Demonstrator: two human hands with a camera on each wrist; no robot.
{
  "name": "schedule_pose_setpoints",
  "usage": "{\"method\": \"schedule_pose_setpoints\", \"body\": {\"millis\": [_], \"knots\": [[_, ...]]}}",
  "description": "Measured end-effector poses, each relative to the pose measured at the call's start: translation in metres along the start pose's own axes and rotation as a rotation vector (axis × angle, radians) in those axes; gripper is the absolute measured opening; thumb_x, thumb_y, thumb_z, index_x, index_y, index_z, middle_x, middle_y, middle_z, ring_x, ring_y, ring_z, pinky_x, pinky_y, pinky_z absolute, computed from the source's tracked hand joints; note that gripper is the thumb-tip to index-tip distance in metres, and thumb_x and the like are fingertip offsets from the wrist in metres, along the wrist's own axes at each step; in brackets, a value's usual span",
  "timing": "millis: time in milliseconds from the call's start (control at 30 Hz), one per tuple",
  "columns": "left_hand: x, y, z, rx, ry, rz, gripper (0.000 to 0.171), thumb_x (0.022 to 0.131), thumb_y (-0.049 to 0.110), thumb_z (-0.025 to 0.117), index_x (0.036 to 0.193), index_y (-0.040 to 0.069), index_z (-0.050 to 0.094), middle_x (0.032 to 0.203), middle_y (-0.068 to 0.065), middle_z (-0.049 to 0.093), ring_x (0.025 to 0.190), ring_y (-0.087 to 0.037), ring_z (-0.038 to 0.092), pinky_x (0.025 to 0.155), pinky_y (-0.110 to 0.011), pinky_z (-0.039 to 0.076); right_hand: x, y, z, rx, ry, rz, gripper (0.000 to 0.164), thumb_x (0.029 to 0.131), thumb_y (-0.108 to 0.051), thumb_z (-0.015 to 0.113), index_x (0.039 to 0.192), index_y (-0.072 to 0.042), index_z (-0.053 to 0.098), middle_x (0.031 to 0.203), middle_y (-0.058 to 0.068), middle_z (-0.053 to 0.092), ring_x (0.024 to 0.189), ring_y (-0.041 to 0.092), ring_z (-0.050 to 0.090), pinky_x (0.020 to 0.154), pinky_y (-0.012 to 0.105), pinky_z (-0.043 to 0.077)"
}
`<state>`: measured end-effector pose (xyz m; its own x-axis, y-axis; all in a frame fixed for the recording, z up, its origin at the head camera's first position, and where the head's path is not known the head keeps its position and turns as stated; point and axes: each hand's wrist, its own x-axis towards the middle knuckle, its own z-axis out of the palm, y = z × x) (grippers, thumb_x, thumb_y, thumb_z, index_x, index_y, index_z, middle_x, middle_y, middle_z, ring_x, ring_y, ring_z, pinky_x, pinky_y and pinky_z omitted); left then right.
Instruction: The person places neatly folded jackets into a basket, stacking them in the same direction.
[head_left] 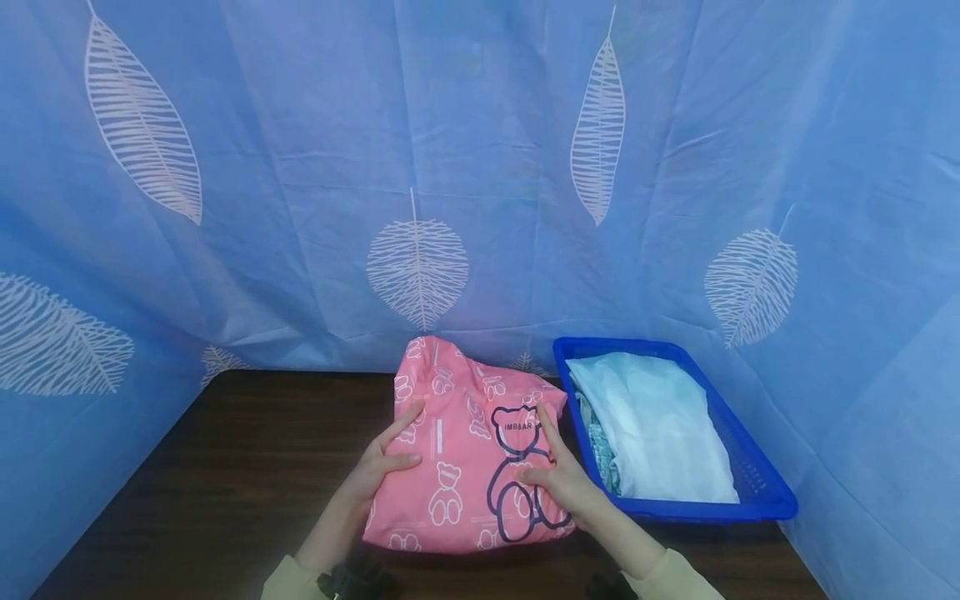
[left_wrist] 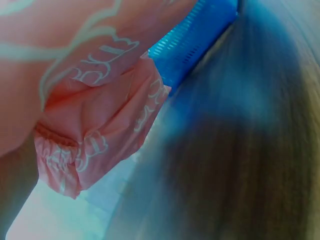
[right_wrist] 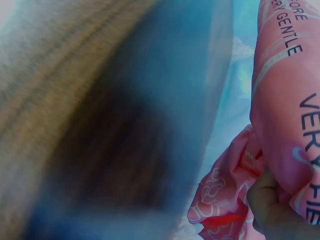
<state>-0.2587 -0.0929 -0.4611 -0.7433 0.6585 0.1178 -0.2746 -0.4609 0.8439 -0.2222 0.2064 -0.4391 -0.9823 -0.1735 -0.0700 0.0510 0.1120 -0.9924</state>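
Note:
A folded pink bear-print garment (head_left: 457, 467) is held upright above the front of the table in the head view. White bear outlines cover it, and a larger dark bear lies at its lower right. My left hand (head_left: 375, 467) grips its left side, thumb across the front. On the right side my right hand (head_left: 562, 479) grips it likewise; the other fingers of both hands are mostly hidden behind. The left wrist view shows a gathered, elastic-looking edge (left_wrist: 60, 150) on the garment. In the right wrist view dark lettering runs down the garment (right_wrist: 285, 125), above my curled right fingers (right_wrist: 270, 205).
Right of the garment stands a blue plastic basket (head_left: 765, 500) with perforated sides. Inside it lie a pale blue-white cloth (head_left: 667, 433) and a patterned teal cloth (head_left: 602, 446). Beneath is a dark wooden table (head_left: 247, 483). Blue leaf-print curtains (head_left: 495, 167) surround the back and sides.

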Motion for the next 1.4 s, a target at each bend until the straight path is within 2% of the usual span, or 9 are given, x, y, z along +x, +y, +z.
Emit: {"method": "schedule_pose_setpoints", "body": {"millis": [133, 467, 567, 700, 767, 967, 1100, 1300, 1400], "knots": [[0.003, 0.006, 0.005, 0.022, -0.059, 0.057, 0.07, 0.1, 0.001, 0.036, 0.156, 0.036, 0.013, 0.138, -0.006, 0.043, 0.128, -0.029, 0.049, 0.099, -0.041, 0.047, 0.0, -0.011, -0.004, -0.055, 0.027, -0.042, 0.103, 0.083, -0.008, 0.072, 0.156, -0.042, 0.008, 0.163, 0.014, 0.005, 0.128, 0.042, 0.047, 0.095, 0.045, 0.05], [0.027, 0.022, 0.023, 0.063, -0.052, 0.092, 0.071, 0.098, 0.002, 0.045, 0.156, 0.036, 0.022, 0.138, -0.009, 0.041, 0.126, -0.03, 0.049, 0.097, -0.04, 0.049, -0.002, -0.038, -0.027, -0.139, 0.032, -0.093, 0.103, 0.085, -0.01, 0.07, 0.156, -0.042, 0.003, 0.164, 0.009, -0.002, 0.14, 0.045, 0.026, 0.102, 0.047, 0.044], [0.038, 0.023, 0.032, 0.049, -0.059, 0.11, 0.072, 0.096, 0.001, 0.048, 0.155, 0.035, 0.024, 0.139, -0.01, 0.04, 0.125, -0.03, 0.05, 0.096, -0.04, 0.05, -0.006, -0.047, -0.038, -0.15, 0.026, -0.111, 0.104, 0.085, -0.01, 0.07, 0.156, -0.041, 0.0, 0.164, 0.01, -0.003, 0.137, 0.045, 0.035, 0.097, 0.042, 0.049], [0.052, 0.026, 0.044, 0.031, -0.078, 0.125, 0.073, 0.095, 0.0, 0.051, 0.155, 0.035, 0.026, 0.14, -0.01, 0.04, 0.125, -0.029, 0.05, 0.096, -0.041, 0.049, -0.014, -0.059, -0.053, -0.131, 0.012, -0.122, 0.103, 0.088, -0.01, 0.069, 0.155, -0.045, -0.002, 0.163, 0.014, 0.0, 0.115, 0.039, 0.06, 0.084, 0.038, 0.056], [0.058, 0.027, 0.05, 0.028, -0.095, 0.135, 0.074, 0.094, 0.0, 0.052, 0.155, 0.035, 0.027, 0.141, -0.01, 0.039, 0.126, -0.029, 0.049, 0.096, -0.041, 0.05, -0.018, -0.065, -0.061, -0.108, 0.003, -0.122, 0.103, 0.089, -0.01, 0.068, 0.154, -0.048, -0.002, 0.161, 0.017, 0.006, 0.106, 0.036, 0.066, 0.08, 0.04, 0.057], [0.08, 0.024, 0.067, 0.043, -0.114, 0.159, 0.077, 0.091, 0.002, 0.058, 0.154, 0.034, 0.028, 0.141, -0.011, 0.039, 0.124, -0.028, 0.05, 0.093, -0.041, 0.052, -0.029, -0.072, -0.083, -0.095, 0.003, -0.155, 0.101, 0.092, -0.01, 0.065, 0.151, -0.053, -0.004, 0.156, 0.023, 0.017, 0.094, 0.028, 0.071, 0.075, 0.041, 0.058], [0.097, 0.02, 0.079, 0.061, -0.13, 0.15, 0.077, 0.09, 0.005, 0.061, 0.154, 0.035, 0.03, 0.141, -0.011, 0.038, 0.124, -0.028, 0.05, 0.093, -0.04, 0.052, -0.037, -0.075, -0.1, -0.1, 0.007, -0.182, 0.099, 0.095, -0.009, 0.061, 0.151, -0.052, -0.007, 0.154, 0.026, 0.017, 0.089, 0.026, 0.072, 0.071, 0.043, 0.058], [0.126, 0.016, 0.1, 0.074, -0.172, 0.149, 0.076, 0.09, -0.002, 0.05, 0.153, 0.034, 0.031, 0.141, -0.011, 0.039, 0.121, -0.025, 0.051, 0.091, -0.037, 0.053, -0.048, -0.08, -0.126, -0.149, 0.029, -0.23, 0.098, 0.096, -0.007, 0.058, 0.151, -0.051, -0.01, 0.156, 0.028, 0.006, 0.086, 0.021, 0.073, 0.068, 0.041, 0.059], [0.141, 0.013, 0.11, 0.092, -0.19, 0.157, 0.075, 0.089, -0.003, 0.047, 0.153, 0.034, 0.032, 0.141, -0.01, 0.04, 0.119, -0.024, 0.051, 0.089, -0.035, 0.054, -0.053, -0.082, -0.14, -0.174, 0.038, -0.257, 0.098, 0.096, -0.005, 0.057, 0.152, -0.049, -0.011, 0.158, 0.026, -0.006, 0.087, 0.017, 0.072, 0.069, 0.038, 0.059]]}}
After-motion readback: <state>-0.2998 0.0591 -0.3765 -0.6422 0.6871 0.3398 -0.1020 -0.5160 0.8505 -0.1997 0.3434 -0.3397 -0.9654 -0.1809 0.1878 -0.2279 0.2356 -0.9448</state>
